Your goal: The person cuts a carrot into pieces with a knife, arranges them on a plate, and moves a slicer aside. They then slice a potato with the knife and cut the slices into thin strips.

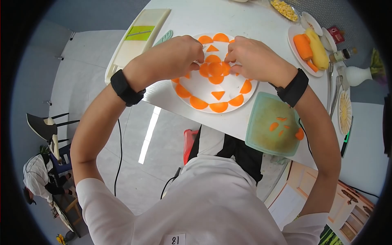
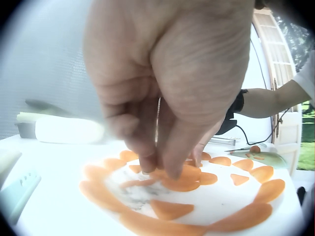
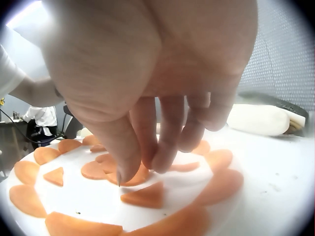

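A white plate (image 1: 194,87) carries orange carrot slices: half-rounds along its rim, small triangles inside, and overlapping rounds (image 1: 216,69) like a flower at the centre. My left hand (image 1: 176,57) reaches in from the left, thumb and fingers pinching at a central carrot slice (image 2: 182,179). Opposite it, my right hand (image 1: 257,59) pinches at the flower's right side, thumb and forefinger on a carrot slice (image 3: 133,178). A carrot triangle (image 3: 143,195) lies just below the right fingertips. The fingers partly hide the central slices.
A green cutting board (image 1: 265,110) with carrot scraps overhangs the table's front edge. A slicer (image 1: 141,32) lies at the left beside a mint-coloured handle (image 1: 165,36). At right are a plate (image 1: 292,38) of carrot and a yellow vegetable, tongs (image 1: 335,94) and a white vase (image 1: 357,76).
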Motion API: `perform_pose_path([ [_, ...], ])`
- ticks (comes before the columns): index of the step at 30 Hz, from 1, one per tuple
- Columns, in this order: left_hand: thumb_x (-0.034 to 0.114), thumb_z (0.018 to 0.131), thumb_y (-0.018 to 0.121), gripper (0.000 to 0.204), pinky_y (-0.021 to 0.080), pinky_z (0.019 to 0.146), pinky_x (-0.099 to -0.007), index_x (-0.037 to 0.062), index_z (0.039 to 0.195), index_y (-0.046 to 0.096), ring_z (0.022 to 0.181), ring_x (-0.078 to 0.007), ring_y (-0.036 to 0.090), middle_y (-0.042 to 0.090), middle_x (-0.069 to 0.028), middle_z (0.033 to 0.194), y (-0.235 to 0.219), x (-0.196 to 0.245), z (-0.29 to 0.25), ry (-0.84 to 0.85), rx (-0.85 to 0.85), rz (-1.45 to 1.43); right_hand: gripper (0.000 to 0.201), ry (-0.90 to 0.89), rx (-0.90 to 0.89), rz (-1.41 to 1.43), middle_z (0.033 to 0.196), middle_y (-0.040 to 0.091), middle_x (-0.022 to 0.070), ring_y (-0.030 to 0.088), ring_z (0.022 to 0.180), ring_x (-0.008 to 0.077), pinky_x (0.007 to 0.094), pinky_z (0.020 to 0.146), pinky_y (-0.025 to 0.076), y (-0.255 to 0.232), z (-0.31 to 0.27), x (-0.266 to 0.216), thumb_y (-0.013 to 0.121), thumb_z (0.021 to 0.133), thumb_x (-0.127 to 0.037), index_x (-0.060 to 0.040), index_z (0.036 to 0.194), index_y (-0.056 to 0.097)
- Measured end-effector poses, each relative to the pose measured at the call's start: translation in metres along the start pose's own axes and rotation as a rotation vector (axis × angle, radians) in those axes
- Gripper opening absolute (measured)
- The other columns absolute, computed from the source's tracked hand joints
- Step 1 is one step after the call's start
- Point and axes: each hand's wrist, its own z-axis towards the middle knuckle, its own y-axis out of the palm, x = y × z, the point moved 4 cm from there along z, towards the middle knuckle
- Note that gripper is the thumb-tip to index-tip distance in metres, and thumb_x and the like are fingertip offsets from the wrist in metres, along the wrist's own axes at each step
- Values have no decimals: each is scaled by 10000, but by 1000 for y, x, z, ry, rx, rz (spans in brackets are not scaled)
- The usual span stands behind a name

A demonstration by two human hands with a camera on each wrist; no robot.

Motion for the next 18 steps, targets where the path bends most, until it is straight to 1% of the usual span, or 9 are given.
perform_pose_path([
  [6,25,841,740,168,548,854,-359,-44,992,764,899,-303,686,716,-154,1006,2,2,0,36,-2,35,232,3,-20,-12,920,663,46,591,980,239,382,863,510,-1,2,-1,781,768,-113,-31,984,778],
  [9,24,846,736,168,548,857,-357,-43,998,763,900,-313,685,720,-160,1017,0,2,0,16,-24,23,222,-23,-27,-11,922,667,44,593,988,237,380,865,511,-1,2,-2,778,770,-107,-38,981,780],
  [12,23,841,745,176,551,852,-360,-44,1003,762,907,-320,686,724,-169,1027,-5,0,-2,4,43,31,212,-8,-7,5,926,672,41,595,1001,237,379,872,509,2,2,0,775,771,-104,-42,974,782],
  [15,20,830,759,196,556,843,-363,-37,1018,764,907,-323,687,727,-176,1030,-10,-6,-1,-40,49,18,227,-9,-49,-15,940,679,40,597,1011,238,377,883,509,-3,2,-4,774,773,-101,-43,993,775],
  [18,15,828,763,195,561,833,-358,-34,1017,763,899,-320,688,728,-177,1026,-12,-11,1,-69,95,55,218,20,-9,-44,960,689,41,598,1011,241,373,890,509,-9,3,6,757,790,-81,-45,1005,764],
])
